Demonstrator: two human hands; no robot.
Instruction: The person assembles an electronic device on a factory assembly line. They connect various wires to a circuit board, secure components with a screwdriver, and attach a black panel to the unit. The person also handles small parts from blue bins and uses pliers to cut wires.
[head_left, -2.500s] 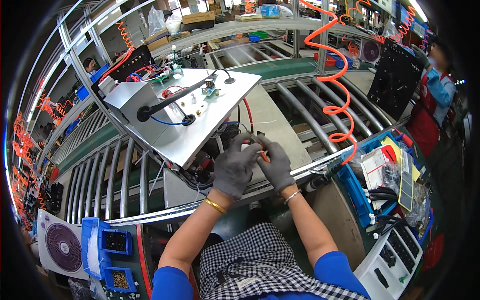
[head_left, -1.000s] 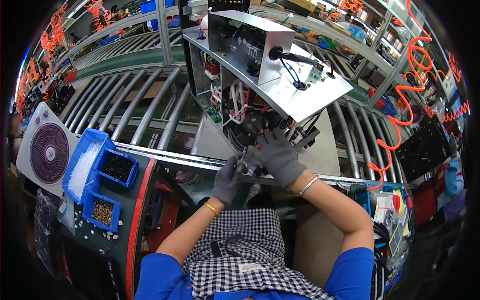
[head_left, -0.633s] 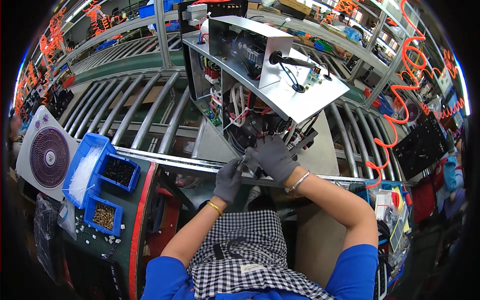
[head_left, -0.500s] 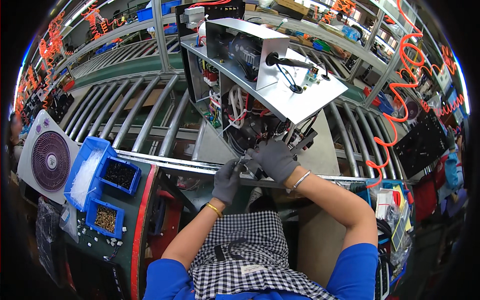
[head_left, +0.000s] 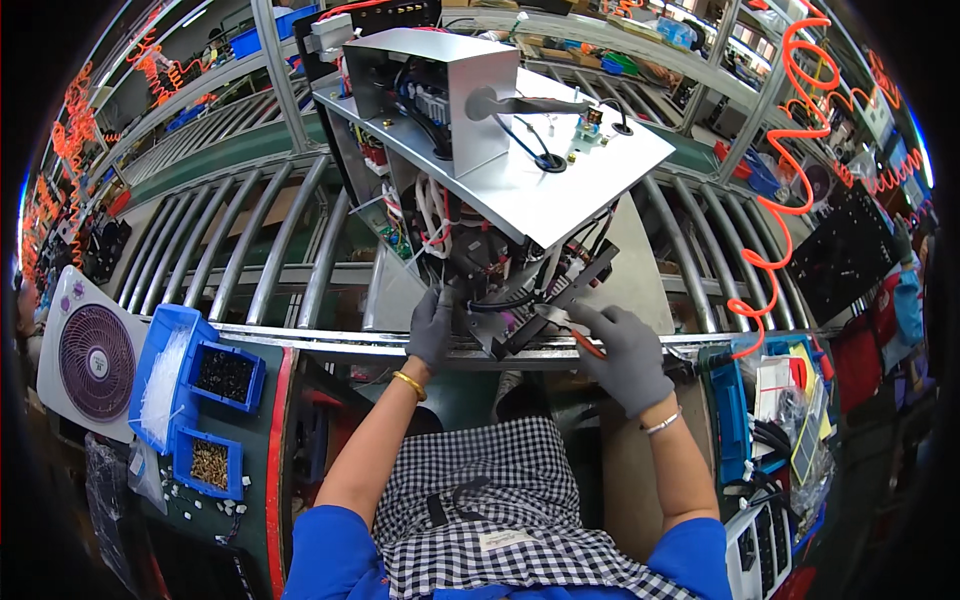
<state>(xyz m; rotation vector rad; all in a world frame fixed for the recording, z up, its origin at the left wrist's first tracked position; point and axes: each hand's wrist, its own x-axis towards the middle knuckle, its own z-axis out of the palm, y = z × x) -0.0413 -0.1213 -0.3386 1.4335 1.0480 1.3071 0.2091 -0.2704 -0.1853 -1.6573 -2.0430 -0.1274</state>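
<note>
A machine with a bare metal casing (head_left: 575,185) stands in front of me, its wiring and dark inner parts showing below the top plate. My right hand (head_left: 628,360), in a grey glove, is closed on pliers (head_left: 590,346) with orange handles. Their metal jaws point left, at a dark slotted bracket (head_left: 545,305) on the near side of the machine. At the left of this bracket is my gloved left hand (head_left: 432,325), its fingers closed beside white and black wires (head_left: 435,215). What those fingers hold is hidden.
The machine's board rests on a roller conveyor (head_left: 270,255). At left are blue bins (head_left: 210,462) of screws and cable ties, beside a fan-like unit (head_left: 98,355). An orange coiled air hose (head_left: 770,260) hangs at right, above a blue tray (head_left: 735,420) of supplies.
My right hand has moved away from the left hand, to the right, and the pliers now show in it. The machine sits further left in the picture as the view shifted.
</note>
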